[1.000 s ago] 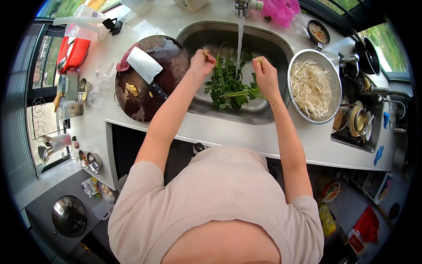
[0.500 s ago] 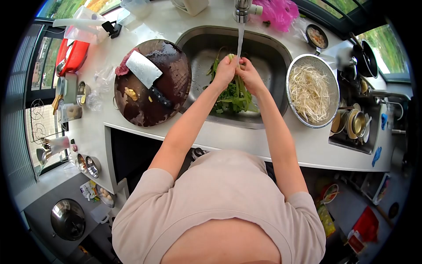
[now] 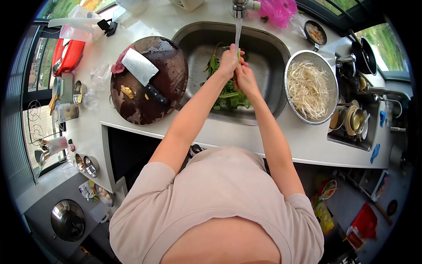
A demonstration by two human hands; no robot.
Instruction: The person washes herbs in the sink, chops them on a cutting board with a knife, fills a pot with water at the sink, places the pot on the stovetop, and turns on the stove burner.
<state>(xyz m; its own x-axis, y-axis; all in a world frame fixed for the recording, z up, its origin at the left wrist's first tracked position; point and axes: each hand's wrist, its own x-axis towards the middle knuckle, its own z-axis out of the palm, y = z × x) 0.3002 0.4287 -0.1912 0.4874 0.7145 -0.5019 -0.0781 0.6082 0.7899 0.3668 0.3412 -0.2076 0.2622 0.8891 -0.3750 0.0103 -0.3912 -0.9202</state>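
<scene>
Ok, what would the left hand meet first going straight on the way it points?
Most likely the running water, right beside the left hand; beyond that, probably the far wall of the sink. Heights are hard to judge from this single view.

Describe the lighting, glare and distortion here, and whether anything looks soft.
Head view: strong fisheye distortion, black corners, bowed counter edge; bright daylight in the right-hand window; glare on the counter's upper left, wet sheen atop the round chopping board; deep shadow beneath the counter; water stream pale and streaky, leafy greens readable, far right edge dim and soft.
</scene>
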